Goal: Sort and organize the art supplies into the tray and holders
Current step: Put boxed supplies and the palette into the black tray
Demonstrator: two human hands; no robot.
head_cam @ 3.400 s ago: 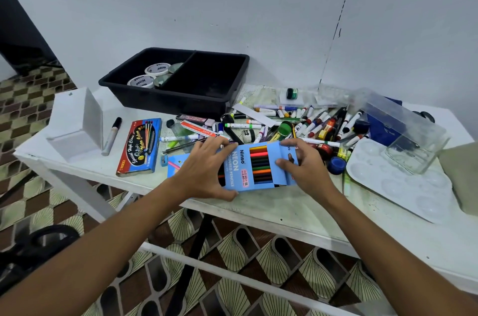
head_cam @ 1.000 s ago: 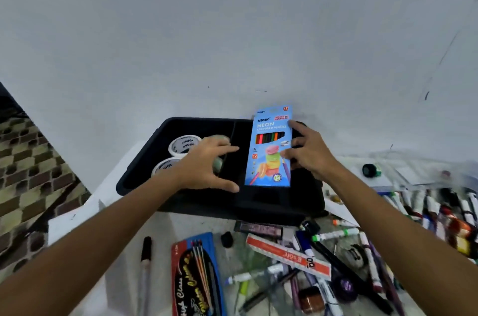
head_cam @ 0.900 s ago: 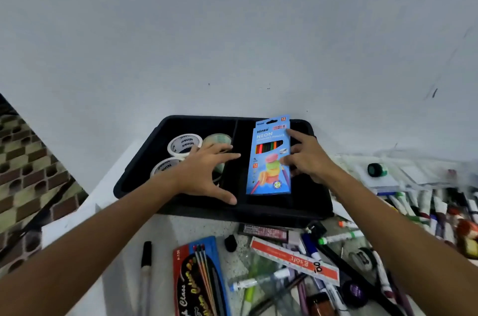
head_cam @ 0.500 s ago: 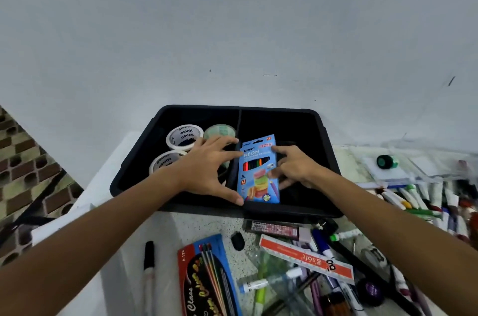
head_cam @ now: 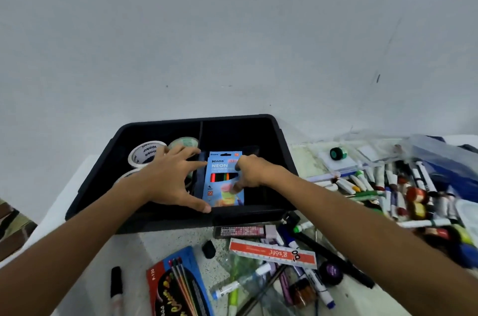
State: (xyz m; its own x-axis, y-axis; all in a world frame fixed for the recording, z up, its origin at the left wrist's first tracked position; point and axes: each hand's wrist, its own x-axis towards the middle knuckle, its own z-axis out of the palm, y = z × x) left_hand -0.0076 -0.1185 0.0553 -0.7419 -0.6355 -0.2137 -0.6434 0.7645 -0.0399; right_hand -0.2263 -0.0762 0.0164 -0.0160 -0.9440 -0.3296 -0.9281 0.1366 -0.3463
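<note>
A blue box of neon coloured pencils (head_cam: 222,168) lies in the right compartment of the black tray (head_cam: 282,140), close against the divider. My right hand (head_cam: 254,171) grips the box's right edge with curled fingers. My left hand (head_cam: 165,181) is spread flat, with its fingertips at the box's left edge and the divider and its thumb on the tray's front rim. In the left compartment are white tape rolls (head_cam: 145,152) and a greenish roll (head_cam: 184,142), partly hidden by my left hand.
On the white table in front of the tray lie a red and blue pencil box (head_cam: 178,284), a black marker (head_cam: 116,282) and an orange ruler (head_cam: 271,253). A heap of paint tubes and markers (head_cam: 388,186) fills the right side. A wall stands directly behind the tray.
Both hands carried the blue pencil box from the table's front edge to the tray. They lowered it from upright above the tray into the right compartment.
</note>
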